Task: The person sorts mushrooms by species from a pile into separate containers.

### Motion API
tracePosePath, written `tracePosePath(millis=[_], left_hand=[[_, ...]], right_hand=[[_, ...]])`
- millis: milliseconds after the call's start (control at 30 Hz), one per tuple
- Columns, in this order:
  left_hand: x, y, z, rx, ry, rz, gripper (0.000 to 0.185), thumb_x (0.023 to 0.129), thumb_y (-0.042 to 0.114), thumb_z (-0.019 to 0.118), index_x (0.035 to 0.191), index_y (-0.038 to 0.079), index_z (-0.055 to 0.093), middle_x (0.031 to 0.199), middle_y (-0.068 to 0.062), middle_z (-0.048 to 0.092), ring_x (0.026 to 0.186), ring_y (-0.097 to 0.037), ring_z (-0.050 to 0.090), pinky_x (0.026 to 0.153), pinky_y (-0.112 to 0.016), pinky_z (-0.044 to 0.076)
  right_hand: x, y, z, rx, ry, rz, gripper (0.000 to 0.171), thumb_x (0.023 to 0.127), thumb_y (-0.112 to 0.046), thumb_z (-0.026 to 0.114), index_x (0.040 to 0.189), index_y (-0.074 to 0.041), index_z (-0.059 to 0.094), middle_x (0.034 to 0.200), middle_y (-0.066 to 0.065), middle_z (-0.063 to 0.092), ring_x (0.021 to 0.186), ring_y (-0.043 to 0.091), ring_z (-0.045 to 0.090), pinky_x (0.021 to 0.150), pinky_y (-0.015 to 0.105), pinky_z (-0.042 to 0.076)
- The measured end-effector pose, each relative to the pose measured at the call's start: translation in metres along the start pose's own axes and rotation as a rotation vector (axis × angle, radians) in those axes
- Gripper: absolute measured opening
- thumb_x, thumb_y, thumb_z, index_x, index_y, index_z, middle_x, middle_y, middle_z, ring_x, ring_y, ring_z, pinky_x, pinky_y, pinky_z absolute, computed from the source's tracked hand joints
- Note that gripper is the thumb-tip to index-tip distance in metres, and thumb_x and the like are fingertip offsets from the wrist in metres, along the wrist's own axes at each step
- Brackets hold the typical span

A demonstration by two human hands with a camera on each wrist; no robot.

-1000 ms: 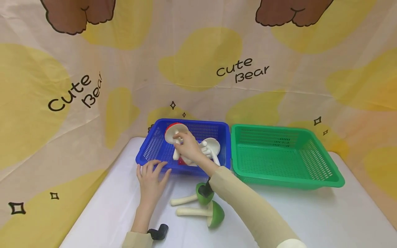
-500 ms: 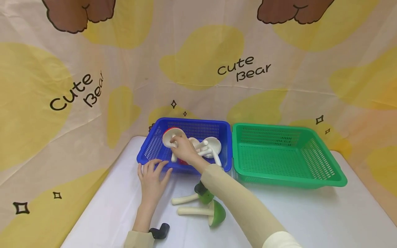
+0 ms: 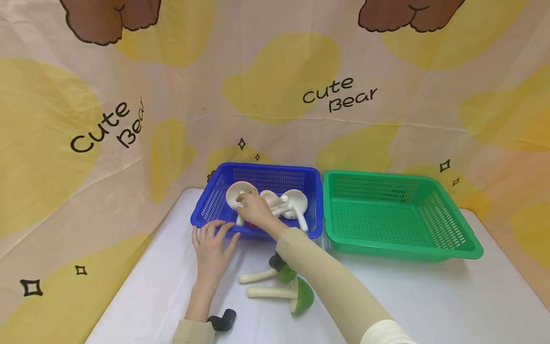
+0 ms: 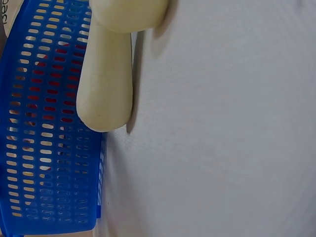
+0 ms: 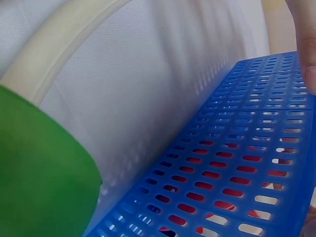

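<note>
In the head view my right hand [image 3: 254,208] reaches into the blue basket [image 3: 275,168], fingers at the stem of a red-capped toy mushroom [image 3: 234,195]. The mushroom's pale underside faces up, and its stem is partly covered by the fingers. My left hand [image 3: 211,248] rests its fingertips on the basket's front left rim. Several more white-stemmed mushrooms [image 3: 296,203] lie inside the basket to the right. Red shows through the slotted wall [image 5: 217,168] in the right wrist view.
Two green-capped mushrooms lie on the white table, the nearer one [image 3: 302,296] fully visible and the farther one [image 3: 258,276] partly behind the right wrist camera. A green basket [image 3: 399,253] stands to the right of the blue one.
The right hand has lowered the red-capped mushroom into the left part of the blue basket, and its underside has turned more upward. The left hand has stayed on the rim.
</note>
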State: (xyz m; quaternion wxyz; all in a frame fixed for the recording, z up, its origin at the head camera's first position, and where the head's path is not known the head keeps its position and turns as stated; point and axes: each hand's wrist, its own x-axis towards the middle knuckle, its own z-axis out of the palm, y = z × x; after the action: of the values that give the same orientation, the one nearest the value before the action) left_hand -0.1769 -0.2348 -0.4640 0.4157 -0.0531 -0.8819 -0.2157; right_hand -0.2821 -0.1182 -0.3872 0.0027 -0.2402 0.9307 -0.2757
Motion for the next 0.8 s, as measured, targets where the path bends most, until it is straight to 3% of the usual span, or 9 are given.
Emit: tracePosePath(millis=[333, 567, 800], left_hand=[[0.001, 0.002, -0.001, 0.001, -0.001, 0.001, 0.028, 0.076, 0.021, 0.08, 0.1, 0.009, 0.071, 0.105, -0.011, 0.061, 0.108, -0.036, 0.051, 0.105, -0.071, 0.018], [0.001, 0.002, -0.001, 0.004, -0.003, -0.002, 0.028, 0.076, 0.021, 0.08, 0.1, 0.01, 0.071, 0.106, -0.011, 0.061, 0.108, -0.035, 0.051, 0.106, -0.071, 0.018], [0.001, 0.001, 0.002, 0.005, -0.002, -0.003, 0.029, 0.076, 0.021, 0.08, 0.101, 0.01, 0.071, 0.107, -0.01, 0.061, 0.108, -0.035, 0.051, 0.106, -0.07, 0.018]], right_hand=[[-0.006, -0.004, -0.004, -0.021, -0.063, -0.032, 0.028, 0.087, -0.017, 0.066, 0.115, -0.01, 0.068, 0.122, 0.011, 0.059, 0.091, 0.021, 0.063, 0.077, 0.028, 0.053], [-0.013, -0.003, -0.008, -0.003, -0.025, -0.115, 0.023, 0.087, -0.015, 0.066, 0.109, -0.011, 0.069, 0.114, 0.007, 0.063, 0.093, 0.018, 0.066, 0.077, 0.025, 0.053], [-0.025, 0.002, -0.019, 0.036, -0.013, -0.146, 0.02, 0.089, -0.018, 0.064, 0.108, -0.012, 0.07, 0.114, 0.007, 0.064, 0.095, 0.018, 0.068, 0.065, 0.018, 0.05]])
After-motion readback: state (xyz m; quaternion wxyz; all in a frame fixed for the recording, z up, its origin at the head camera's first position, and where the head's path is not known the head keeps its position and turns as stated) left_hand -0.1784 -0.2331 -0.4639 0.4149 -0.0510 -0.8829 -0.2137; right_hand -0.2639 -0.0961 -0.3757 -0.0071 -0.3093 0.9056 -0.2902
